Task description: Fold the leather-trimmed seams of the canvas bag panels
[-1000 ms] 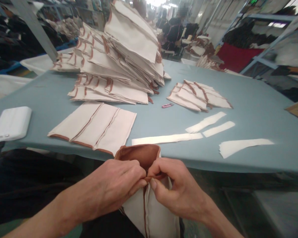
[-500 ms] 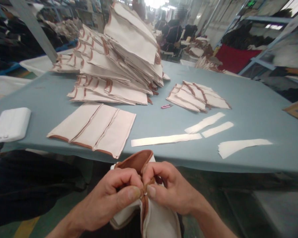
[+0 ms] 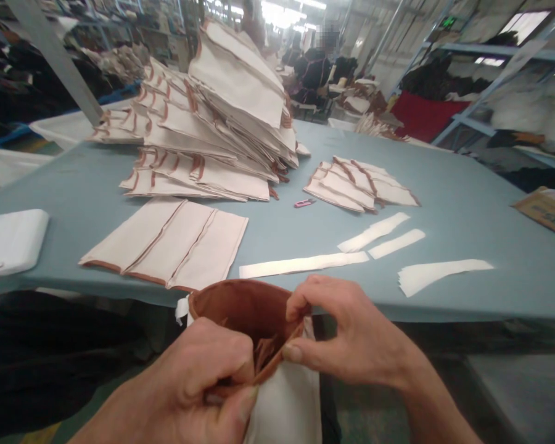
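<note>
Over my lap, at the table's front edge, is a cream fabric bag (image 3: 284, 401) with a brown lining, its mouth spread wide. My left hand (image 3: 203, 376) pinches the near rim between thumb and bent fingers. On the right side of the same rim, my right hand (image 3: 346, 333) grips the edge, thumb outside and fingers inside the mouth. A small white tab (image 3: 182, 310) sticks out at the bag's left corner. Brown folds show deep inside; the bag's lower part drops out of view.
On the blue-green table (image 3: 444, 222) stands a tall pile of cream panels (image 3: 240, 80). Nearer lie a flat sewn panel (image 3: 166, 240), a smaller stack (image 3: 361, 185), pink thread snips (image 3: 304, 203), white strips (image 3: 305, 264) and a white device (image 3: 16, 240). A person (image 3: 312, 68) sits far behind.
Both hands have moved apart from the brown seam they were pinching together. The bag has turned and its mouth is opened, showing the brown lining. The view has shifted slightly.
</note>
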Available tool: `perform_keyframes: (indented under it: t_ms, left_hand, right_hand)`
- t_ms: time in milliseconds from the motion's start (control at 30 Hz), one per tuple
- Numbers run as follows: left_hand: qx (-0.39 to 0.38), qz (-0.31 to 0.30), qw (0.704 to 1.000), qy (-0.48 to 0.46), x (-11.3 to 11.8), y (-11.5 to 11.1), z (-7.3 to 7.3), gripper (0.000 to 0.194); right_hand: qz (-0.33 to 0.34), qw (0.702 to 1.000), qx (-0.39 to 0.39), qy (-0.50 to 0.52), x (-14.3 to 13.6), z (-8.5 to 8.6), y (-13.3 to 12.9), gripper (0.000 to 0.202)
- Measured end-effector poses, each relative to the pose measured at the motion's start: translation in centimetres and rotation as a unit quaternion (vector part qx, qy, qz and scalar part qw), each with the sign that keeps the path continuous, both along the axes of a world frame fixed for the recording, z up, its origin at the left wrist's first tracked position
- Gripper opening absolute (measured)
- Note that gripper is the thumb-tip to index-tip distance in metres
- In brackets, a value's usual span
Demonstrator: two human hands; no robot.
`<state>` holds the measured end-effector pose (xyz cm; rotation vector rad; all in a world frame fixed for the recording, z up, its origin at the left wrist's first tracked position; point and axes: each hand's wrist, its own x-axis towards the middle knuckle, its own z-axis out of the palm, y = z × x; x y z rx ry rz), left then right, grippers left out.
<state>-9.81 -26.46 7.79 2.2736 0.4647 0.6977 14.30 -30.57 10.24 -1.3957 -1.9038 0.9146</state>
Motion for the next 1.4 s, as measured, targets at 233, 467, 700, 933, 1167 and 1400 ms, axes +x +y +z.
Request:
perform_keyframes:
  t_ms: [233, 467, 700, 933, 1167, 1400]
  left_hand:
    - [-0.05, 0.042, 0.995, -0.068, -1.9, -0.8, -3.1, 0.034]
    - [-0.034, 0.054, 0.991, -0.12, 0.4, 2.1, -3.2, 0.038]
    - [-0.058, -0.029, 0.996, -0.066, 2.1, 1.8, -0.3, 0.012]
    - [-0.189, -0.033, 0.981, 0.023, 1.8, 1.6, -0.1, 0.024]
    - [-0.217, -0.011, 0.973, 0.071, 1.4, 0.2, -1.3, 0.029]
    - [-0.22, 0.007, 0.973, 0.068, 2.1, 0.1, -2.0, 0.031]
  right_hand:
    - [0.073, 0.984, -0.097, 0.128, 2.8, -1.3, -0.5, 0.048]
    - [0.078, 0.987, -0.095, 0.099, 2.5, 2.0, 0.4, 0.04]
    - [0.119, 0.99, -0.069, 0.002, 1.3, 3.9, 1.6, 0.035]
    - [0.107, 0.991, -0.086, -0.003, 0.2, 2.1, 1.8, 0.036]
    - [0.108, 0.971, -0.187, 0.102, 0.4, -1.8, 1.6, 0.04]
    - [0.105, 0.93, -0.266, 0.231, 0.6, -3.9, 1.6, 0.046]
